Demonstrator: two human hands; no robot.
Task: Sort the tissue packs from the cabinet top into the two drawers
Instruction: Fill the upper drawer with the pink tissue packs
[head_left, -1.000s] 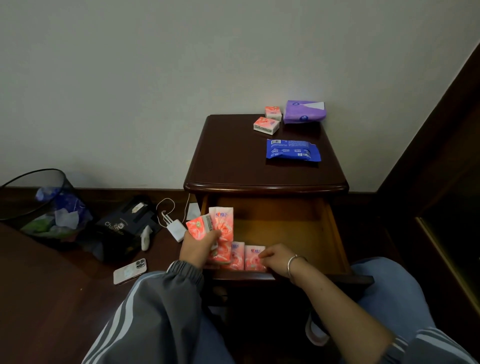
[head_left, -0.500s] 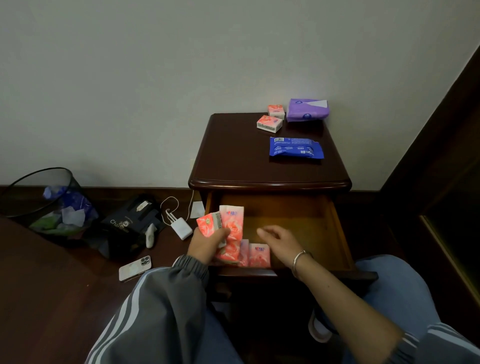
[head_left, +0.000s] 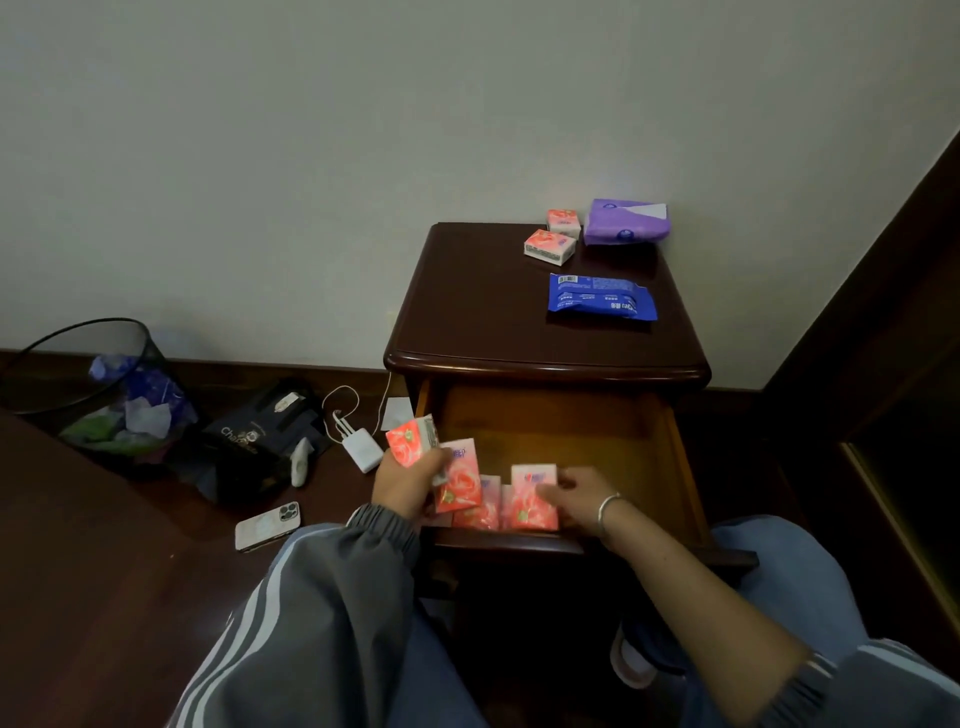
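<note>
I am watching both hands working at the front of the open drawer (head_left: 561, 431); the drawer serves as my landmark throughout.

Left hand (head_left: 402, 483), at the drawer's front-left corner, is closing around two pink packs: a smaller one (head_left: 410, 441) fanned out past the drawer's left wall, and a taller one (head_left: 460, 480) hanging over the drawer's front row. Right hand (head_left: 576, 496), at the drawer's front middle, is resting its fingers against an upright pink pack (head_left: 532, 499), steadying it from the right; grip loose, fingers partly curled, not wrapped fully round it. One more pink pack (head_left: 485, 501) is standing between the two hands inside the drawer.

Above and behind the drawer, the cabinet top (head_left: 467, 312) is carrying two small pink packs (head_left: 550, 243), a purple pack (head_left: 626, 222) and a blue pack (head_left: 600, 300). So the sorting looks roughly half done.

To do this step well, I judge: keep the right hand bracing the row so the standing packs are not toppling, and feed the left hand's packs down one at a time against the drawer's front wall, faces aligned. Soft wrappers will slump if left unsupported.

Against the frame half a second back: the right hand was hovering open above the drawer's middle and is now pressing on the upright pack; the left hand's bundle is sitting lower toward the drawer. Only one drawer is showing; I cannot tell where the second is.
</note>
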